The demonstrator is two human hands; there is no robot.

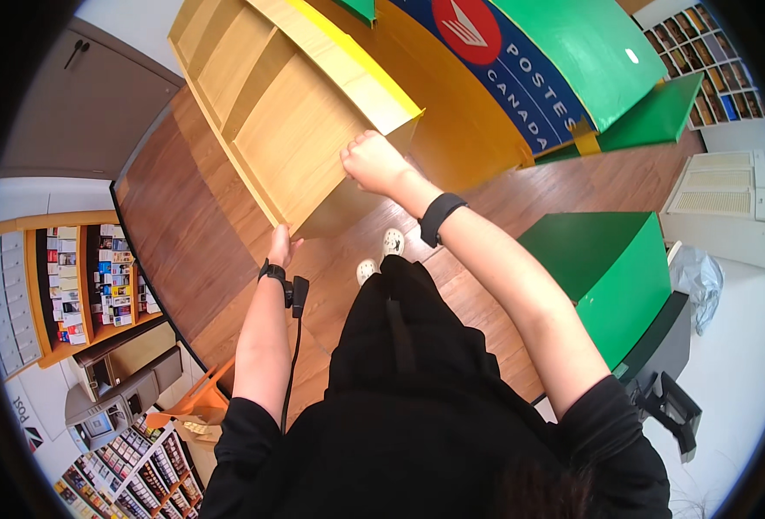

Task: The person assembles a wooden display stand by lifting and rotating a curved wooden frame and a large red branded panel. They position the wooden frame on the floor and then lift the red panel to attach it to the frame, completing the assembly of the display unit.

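Note:
A light-wood shelf unit [291,125] with a yellow top edge and open compartments reaches away from me at upper left. My left hand [284,246] is closed on its near lower-left corner, the thumb side toward me. My right hand [375,163] is curled tight at the unit's near end, close to the yellow edge; its fingertips are hidden, and it seems to grip the panel there. A black band sits on my right wrist, and a black device with a cable is strapped to my left wrist.
Beyond the unit stands a curved yellow, blue and green counter [564,82]. A green cabinet [598,277] is close on my right, beside a white air-conditioner-like box [720,199] and a plastic bag [698,281]. Display racks [97,277] and an orange chair [196,400] are at left.

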